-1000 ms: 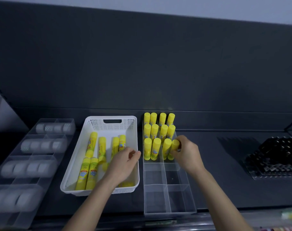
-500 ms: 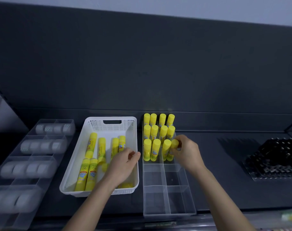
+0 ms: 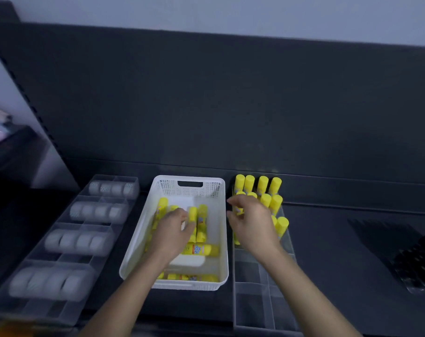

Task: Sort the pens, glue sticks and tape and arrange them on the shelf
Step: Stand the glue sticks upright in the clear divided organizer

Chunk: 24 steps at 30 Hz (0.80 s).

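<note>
The left hand point(image 3: 172, 232) reaches into the white basket point(image 3: 139, 235), its fingers curled round one yellow glue stick point(image 3: 192, 212), which rises tilted out of the grip, cap upward. Lifting it by the body likely leaves the base clear, so it can be set down standing. Just beyond and below those fingers, more loose glue sticks point(image 3: 201, 250) lie flat on the basket floor, pointing various ways, still unsorted.

The right hand point(image 3: 254, 227) hangs over the edge where the basket meets the clear divided organizer point(image 3: 262, 300). Its fingers are loosely spread and seem to grasp nothing, though blur softens them. Behind and to the outer side of these fingers the standing glue sticks point(image 3: 262, 184) fill the far compartments in neat rows, caps up, packed close so they prop one another. The compartments nearer the wrist are bare, so the glue sorting is judged roughly half done.

Well off to the outer side of the left fingers, tape rolls point(image 3: 78, 240) sit in rows in a frosted tray point(image 3: 61, 310). A black mesh tray point(image 3: 420, 266) lies far beyond the right fingers.
</note>
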Available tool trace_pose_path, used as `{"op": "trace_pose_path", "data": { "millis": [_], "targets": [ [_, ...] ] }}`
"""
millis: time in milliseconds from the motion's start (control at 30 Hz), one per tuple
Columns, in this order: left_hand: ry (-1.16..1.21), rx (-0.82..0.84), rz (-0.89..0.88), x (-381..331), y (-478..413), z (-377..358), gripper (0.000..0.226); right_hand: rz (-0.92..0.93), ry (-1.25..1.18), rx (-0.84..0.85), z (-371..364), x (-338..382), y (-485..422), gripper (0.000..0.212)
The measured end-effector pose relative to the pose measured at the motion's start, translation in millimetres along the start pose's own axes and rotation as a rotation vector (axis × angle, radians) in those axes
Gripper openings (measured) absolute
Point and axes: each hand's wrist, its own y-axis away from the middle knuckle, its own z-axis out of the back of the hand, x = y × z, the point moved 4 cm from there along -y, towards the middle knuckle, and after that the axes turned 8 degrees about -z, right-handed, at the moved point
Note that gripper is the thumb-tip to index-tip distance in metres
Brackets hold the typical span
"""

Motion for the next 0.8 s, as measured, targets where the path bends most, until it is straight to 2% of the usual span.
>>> {"op": "trace_pose_path", "data": {
  "millis": [133, 267, 333, 467, 633, 733, 800],
  "targets": [
    [-0.207, -0.028, 0.105, 20.8, -12.7, 15.7, 0.04, 0.063, 0.092, 0.09, -49.9, 9.9, -0.6, 0.028],
    [-0.369, 0.195, 0.222, 25.6, -21.6, 7.6, 0.049, 0.132, 0.244, 0.153, -82.1, 7.3, 2.7, 0.026],
    [-0.416, 0.275, 0.3, 24.2, -24.9, 0.4, 0.062, 0.147, 0.261, 0.153, -87.9, 2.8, 2.2, 0.027],
    [-0.5, 0.244, 0.336, 21.1, -26.7, -10.1, 0.066, 0.185, 0.296, 0.137, -88.1, 1.3, 1.8, 0.028],
    [-0.409, 0.201, 0.318, 23.8, -29.6, -1.6, 0.054, 0.238, 0.361, 0.141, -88.0, 5.0, 1.1, 0.034],
    [-0.188, 0.091, 0.317, 21.4, -26.6, 21.1, 0.058, 0.282, 0.405, 0.156, -88.9, 5.5, 0.6, 0.034],
    [0.012, 0.004, 0.292, 15.6, -16.6, 33.7, 0.045, 0.302, 0.47, 0.164, -88.7, 8.1, 0.3, 0.034]
  ]
}}
